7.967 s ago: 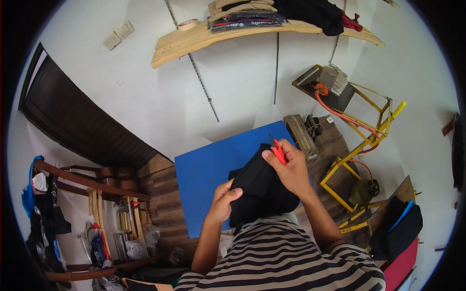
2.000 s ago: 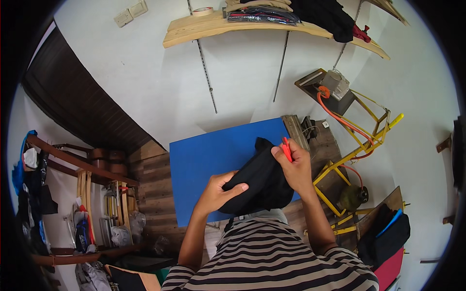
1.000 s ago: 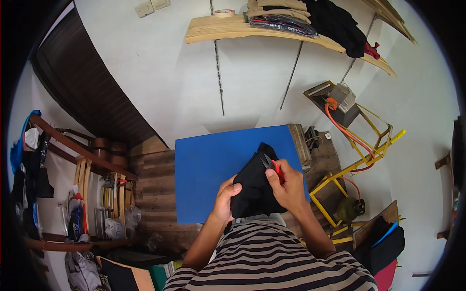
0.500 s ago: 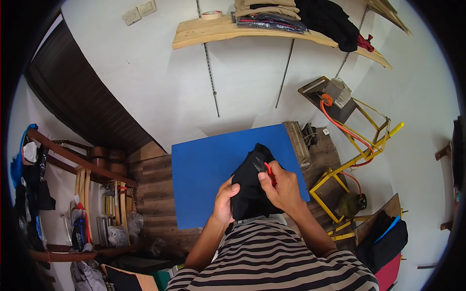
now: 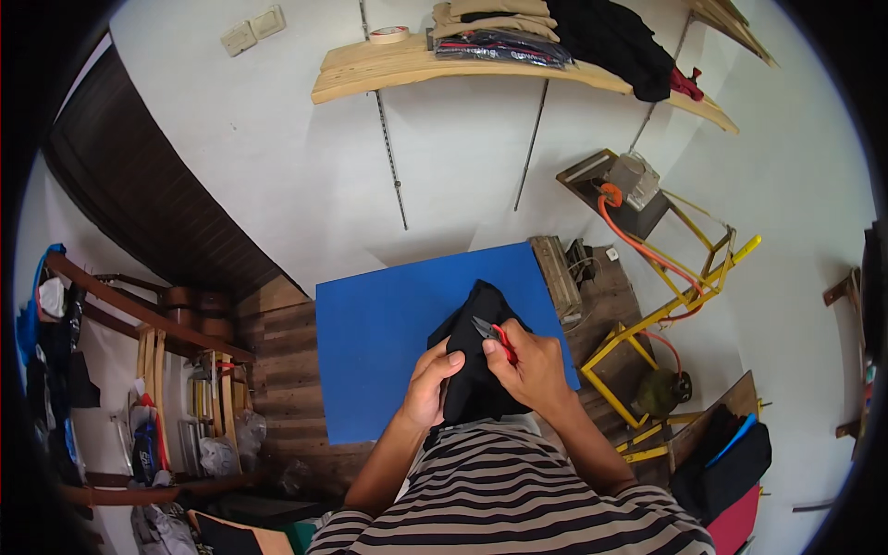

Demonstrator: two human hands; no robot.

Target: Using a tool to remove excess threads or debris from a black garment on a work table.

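Note:
A piece of black cloth [image 5: 476, 388], possibly a garment, is held up close in front of my striped shirt, over the blue tabletop. My left hand [image 5: 427, 384] grips its left edge, thumb on top and fingers behind. Closed round a pair of thread snips [image 5: 505, 343] with red handles is my right hand [image 5: 536, 365]. The dark blades point up and to the left, over the cloth. Whether they touch the fabric I cannot tell. The fingers of my right hand beneath the cloth's edge are partly hidden.
Beneath the cloth is a blue table [image 5: 370, 342], with a wooden crate [image 5: 557, 277] at its right. A yellow metal frame [image 5: 680, 305] with an orange hose [image 5: 638, 242] stands to the right. On the wall, a wooden shelf [image 5: 388, 74] holds folded clothes and tape. Cluttered shelving [image 5: 148, 314] lines the left.
The view has shifted slightly. The cloth's upper end is a little lower, and the snips have tilted further to the left over it. Both hands keep their hold.

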